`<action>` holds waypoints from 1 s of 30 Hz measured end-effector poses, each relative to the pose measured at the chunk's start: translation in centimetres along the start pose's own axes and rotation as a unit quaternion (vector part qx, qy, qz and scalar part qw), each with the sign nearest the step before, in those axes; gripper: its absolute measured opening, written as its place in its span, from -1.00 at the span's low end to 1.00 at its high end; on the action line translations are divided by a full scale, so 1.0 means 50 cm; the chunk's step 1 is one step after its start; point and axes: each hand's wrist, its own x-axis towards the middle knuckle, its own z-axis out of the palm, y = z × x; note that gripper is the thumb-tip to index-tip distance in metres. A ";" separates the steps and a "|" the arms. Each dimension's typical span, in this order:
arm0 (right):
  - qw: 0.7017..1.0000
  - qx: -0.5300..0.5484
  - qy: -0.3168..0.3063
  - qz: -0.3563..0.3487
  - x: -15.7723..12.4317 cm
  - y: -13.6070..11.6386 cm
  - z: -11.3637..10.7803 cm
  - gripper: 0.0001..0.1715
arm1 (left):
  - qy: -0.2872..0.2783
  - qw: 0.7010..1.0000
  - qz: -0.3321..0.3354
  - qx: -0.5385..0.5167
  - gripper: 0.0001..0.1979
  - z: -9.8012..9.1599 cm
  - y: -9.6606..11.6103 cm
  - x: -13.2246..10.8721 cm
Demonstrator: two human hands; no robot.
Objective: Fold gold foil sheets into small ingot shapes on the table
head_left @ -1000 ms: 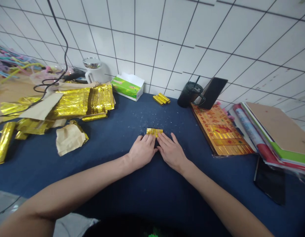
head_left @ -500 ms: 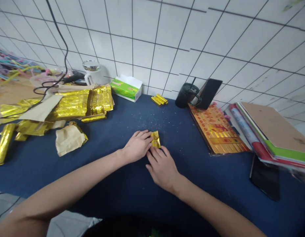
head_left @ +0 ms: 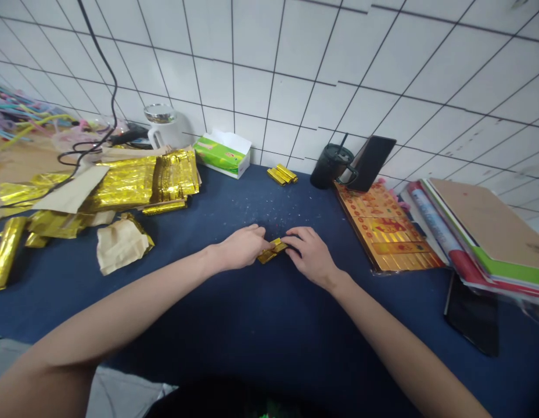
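A small folded piece of gold foil paper [head_left: 272, 250] lies on the dark blue tablecloth [head_left: 234, 325] in the middle of the table. My left hand [head_left: 241, 247] pinches its left end with curled fingers. My right hand [head_left: 311, 255] grips its right end, fingers bent over it. The piece lies slanted between the two hands. A few finished gold folded pieces [head_left: 282, 174] rest near the back wall.
A heap of gold foil sheets [head_left: 134, 183] and crumpled paper [head_left: 121, 244] lies at the left. A green tissue box [head_left: 221, 154], a white jug [head_left: 165, 128] and a black cup [head_left: 333, 165] stand by the wall. Gold printed sheets [head_left: 387, 229], books [head_left: 482, 238] and a phone [head_left: 472, 313] lie right.
The gold piece lay flat past my fingertips, was then turned upright, and now sits slanted, pinched at both ends. My hands moved apart to either side of it.
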 end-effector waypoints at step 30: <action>0.987 0.050 -0.149 0.012 0.029 -0.009 0.009 -0.85 | -0.059 0.991 -0.037 -0.115 -0.68 -0.009 0.017 0.003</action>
